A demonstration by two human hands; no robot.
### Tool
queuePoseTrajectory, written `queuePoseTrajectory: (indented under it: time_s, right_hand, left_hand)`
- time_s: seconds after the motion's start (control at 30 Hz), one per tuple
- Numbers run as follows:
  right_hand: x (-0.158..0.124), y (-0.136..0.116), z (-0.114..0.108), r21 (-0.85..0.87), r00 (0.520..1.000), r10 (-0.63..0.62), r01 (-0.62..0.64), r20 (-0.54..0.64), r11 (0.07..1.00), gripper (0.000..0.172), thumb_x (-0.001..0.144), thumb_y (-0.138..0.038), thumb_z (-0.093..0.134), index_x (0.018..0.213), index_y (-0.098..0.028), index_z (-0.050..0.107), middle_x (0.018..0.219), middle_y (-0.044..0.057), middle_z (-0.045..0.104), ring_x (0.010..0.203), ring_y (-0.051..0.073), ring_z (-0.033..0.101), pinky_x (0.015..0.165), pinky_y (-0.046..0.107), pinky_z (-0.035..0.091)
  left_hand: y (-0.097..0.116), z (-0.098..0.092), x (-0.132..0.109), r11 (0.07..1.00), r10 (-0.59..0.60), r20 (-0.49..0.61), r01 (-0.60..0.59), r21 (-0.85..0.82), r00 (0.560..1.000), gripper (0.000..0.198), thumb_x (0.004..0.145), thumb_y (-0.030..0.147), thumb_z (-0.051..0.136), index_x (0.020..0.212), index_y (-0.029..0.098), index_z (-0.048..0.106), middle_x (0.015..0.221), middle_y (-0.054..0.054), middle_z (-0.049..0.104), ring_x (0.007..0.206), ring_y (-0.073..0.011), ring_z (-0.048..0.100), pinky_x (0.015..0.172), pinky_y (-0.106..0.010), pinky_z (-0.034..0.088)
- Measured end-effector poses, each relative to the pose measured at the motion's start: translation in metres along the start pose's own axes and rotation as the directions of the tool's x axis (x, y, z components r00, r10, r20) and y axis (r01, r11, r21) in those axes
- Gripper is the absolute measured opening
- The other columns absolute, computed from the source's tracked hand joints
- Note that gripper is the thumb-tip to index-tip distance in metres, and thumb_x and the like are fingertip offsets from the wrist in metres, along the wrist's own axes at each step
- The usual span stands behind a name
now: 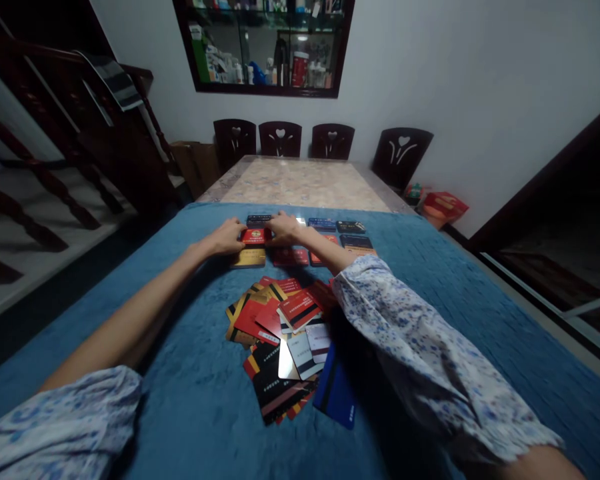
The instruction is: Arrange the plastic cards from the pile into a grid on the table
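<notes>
At the far part of the blue cloth, my left hand (229, 236) pinches the left edge of a red card (255, 236), possibly a small stack. My right hand (284, 229) has its fingers at the card's right edge. Just in front lies a gold card (249, 258), partly overlapped by the red one. Dark red cards (291, 257) sit beside it, below my right hand. Behind my fingers is a black card (258, 221). My right forearm covers part of another red pile (317, 259).
Nearer me spreads a loose heap of cards: red (300, 309), black (280, 393), white (304, 355) and blue (336, 393). Blue cards (322, 225), a black card (351, 227) and a dark-and-orange pile (358, 245) lie right. Chairs (333, 140) stand beyond the marble tabletop (300, 181).
</notes>
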State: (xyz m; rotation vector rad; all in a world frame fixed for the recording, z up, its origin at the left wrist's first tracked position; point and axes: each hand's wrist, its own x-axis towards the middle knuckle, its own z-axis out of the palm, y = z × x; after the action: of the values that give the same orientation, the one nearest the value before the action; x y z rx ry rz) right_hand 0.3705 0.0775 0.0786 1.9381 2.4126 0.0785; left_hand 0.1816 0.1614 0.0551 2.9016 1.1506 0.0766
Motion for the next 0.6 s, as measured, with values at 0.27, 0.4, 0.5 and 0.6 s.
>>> queuePoseTrajectory:
  time_s: [0.27,0.4,0.5,0.6]
  right_hand:
    - [0.017,-0.002,0.004,-0.016,0.999,0.022,-0.021,0.026,1.0,0.04,0.086,-0.038,0.067,0.119,-0.016,0.073,0.13,0.018,0.069,0.125,0.035,0.058,0.096,0.043,0.051]
    - [0.024,-0.003,0.009,0.013,0.998,0.03,-0.03,0.06,0.999,0.038,0.086,-0.033,0.067,0.119,-0.016,0.073,0.128,0.017,0.071,0.12,0.032,0.065,0.099,0.042,0.051]
    - [0.027,-0.002,0.012,0.019,0.997,0.038,-0.04,0.07,0.999,0.04,0.085,-0.034,0.069,0.121,-0.016,0.073,0.13,0.017,0.071,0.12,0.032,0.065,0.101,0.043,0.051]
    - [0.027,-0.001,0.013,0.029,0.997,0.039,-0.041,0.065,0.999,0.039,0.085,-0.034,0.07,0.119,-0.017,0.074,0.128,0.017,0.072,0.118,0.032,0.067,0.1,0.042,0.052]
  left_hand:
    - [-0.006,0.005,0.016,0.999,-0.037,0.043,0.037,0.008,0.998,0.038,0.069,0.026,0.059,0.104,0.016,0.07,0.113,-0.011,0.064,0.104,-0.0279,0.062,0.092,-0.032,0.051]
    - [-0.007,0.007,0.02,0.999,-0.03,0.074,0.028,0.032,0.997,0.034,0.07,0.025,0.059,0.101,0.017,0.071,0.111,-0.009,0.067,0.101,-0.0263,0.063,0.089,-0.03,0.052]
    - [-0.006,0.007,0.02,0.998,-0.025,0.1,0.019,0.062,0.995,0.034,0.072,0.024,0.059,0.103,0.016,0.071,0.113,-0.01,0.068,0.1,-0.0249,0.064,0.088,-0.028,0.052]
    - [-0.005,0.006,0.02,0.998,-0.025,0.114,0.018,0.064,0.993,0.033,0.073,0.022,0.059,0.102,0.016,0.071,0.108,-0.009,0.07,0.098,-0.024,0.065,0.085,-0.027,0.052]
